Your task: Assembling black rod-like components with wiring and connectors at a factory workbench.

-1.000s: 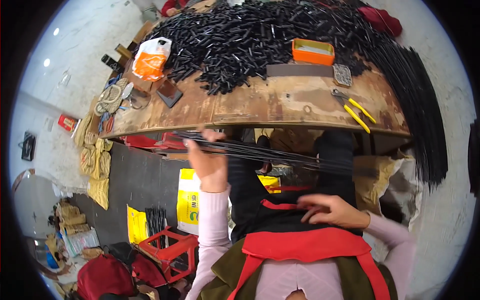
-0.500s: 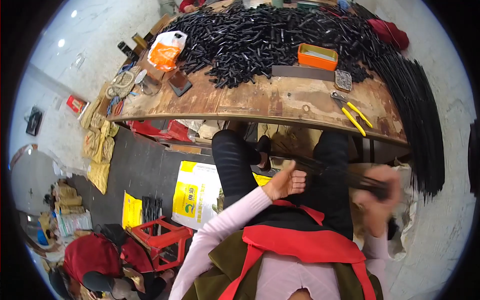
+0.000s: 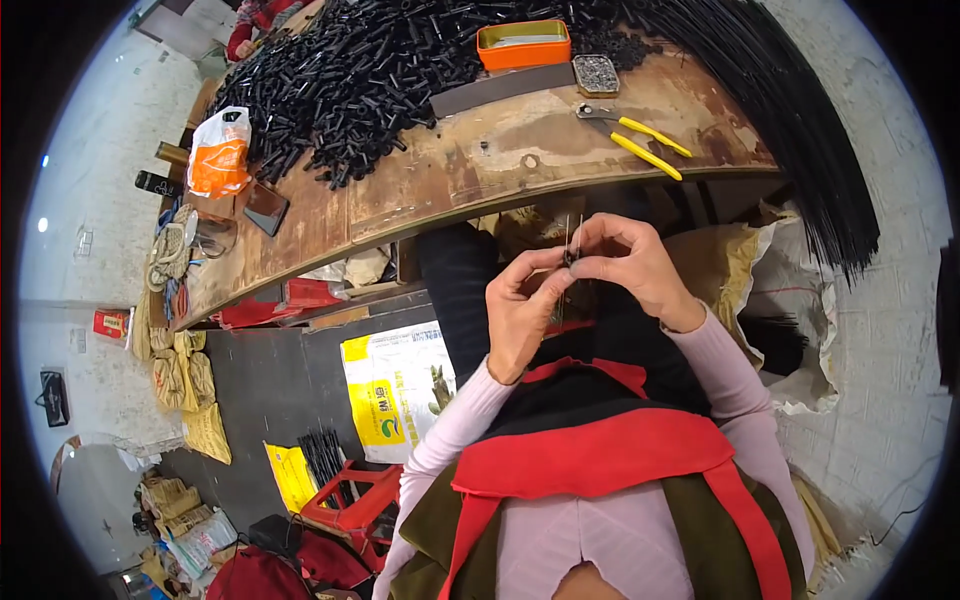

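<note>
Both hands are up in the middle of the frame, just below the edge of the wooden workbench [image 3: 470, 190], and they meet over the person's lap. The left hand [image 3: 520, 315] has its fingers curled in, thumb and forefinger pinched on a small bunch of thin black rods [image 3: 570, 240] that stand nearly upright between the two hands. The right hand [image 3: 625, 265] closes on the same bunch from the other side, fingertips pressed to it right where the left hand's fingertips come in, so the two hands touch there. The rod tips poke up just above the fingers, in front of the bench's underside; the lower ends run down behind the left hand's fingers and I cannot tell how far they go. Up on the bench, a big heap of short black tubes [image 3: 350, 70] fills the upper left centre, with an orange tray [image 3: 523, 45] at the top centre and a grey flat bar [image 3: 500, 90] lying just below it. Yellow-handled pliers [image 3: 640, 140] lie to the right of that, near the bench edge. A long sheaf of black rods [image 3: 800, 130] sweeps down the upper right of the frame. An orange and white plastic bag [image 3: 218, 155] sits at the bench's left end. Lower centre, a red apron [image 3: 600, 450] covers the person's front.
</note>
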A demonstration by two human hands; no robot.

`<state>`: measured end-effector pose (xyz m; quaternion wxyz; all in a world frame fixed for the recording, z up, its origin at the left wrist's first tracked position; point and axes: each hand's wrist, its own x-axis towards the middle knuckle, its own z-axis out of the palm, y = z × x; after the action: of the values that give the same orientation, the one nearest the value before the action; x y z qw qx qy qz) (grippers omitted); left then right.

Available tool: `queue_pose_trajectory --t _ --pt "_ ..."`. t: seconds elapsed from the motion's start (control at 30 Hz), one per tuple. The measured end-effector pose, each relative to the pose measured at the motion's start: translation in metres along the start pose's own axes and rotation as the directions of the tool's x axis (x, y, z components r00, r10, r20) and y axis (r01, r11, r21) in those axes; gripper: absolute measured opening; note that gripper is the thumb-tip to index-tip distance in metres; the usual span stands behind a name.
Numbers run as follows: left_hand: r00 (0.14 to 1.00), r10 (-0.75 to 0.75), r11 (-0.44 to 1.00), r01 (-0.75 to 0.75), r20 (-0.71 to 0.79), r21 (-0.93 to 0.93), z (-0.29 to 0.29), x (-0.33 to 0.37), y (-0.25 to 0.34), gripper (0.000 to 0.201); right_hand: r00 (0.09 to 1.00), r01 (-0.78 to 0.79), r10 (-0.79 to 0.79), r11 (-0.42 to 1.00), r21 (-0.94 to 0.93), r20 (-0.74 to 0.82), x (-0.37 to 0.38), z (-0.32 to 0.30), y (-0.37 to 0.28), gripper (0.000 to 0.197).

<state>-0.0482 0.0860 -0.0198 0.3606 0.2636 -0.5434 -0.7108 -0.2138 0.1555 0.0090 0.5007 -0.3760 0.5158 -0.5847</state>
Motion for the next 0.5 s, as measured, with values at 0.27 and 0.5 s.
queue_pose_trajectory --t 0.27,0.5 --pt "0.967 -0.067 0.995 0.084 0.244 -0.057 -0.027 0.021 0.020 0.019 0.987 0.134 -0.145 0.980 0.145 0.072 0.006 0.008 0.009 0.019" --pt "0.995 -0.058 0.993 0.066 0.082 -0.098 -0.012 0.006 0.039 0.020 0.969 0.249 -0.242 0.948 0.200 -0.058 -0.002 0.022 0.009 0.022"
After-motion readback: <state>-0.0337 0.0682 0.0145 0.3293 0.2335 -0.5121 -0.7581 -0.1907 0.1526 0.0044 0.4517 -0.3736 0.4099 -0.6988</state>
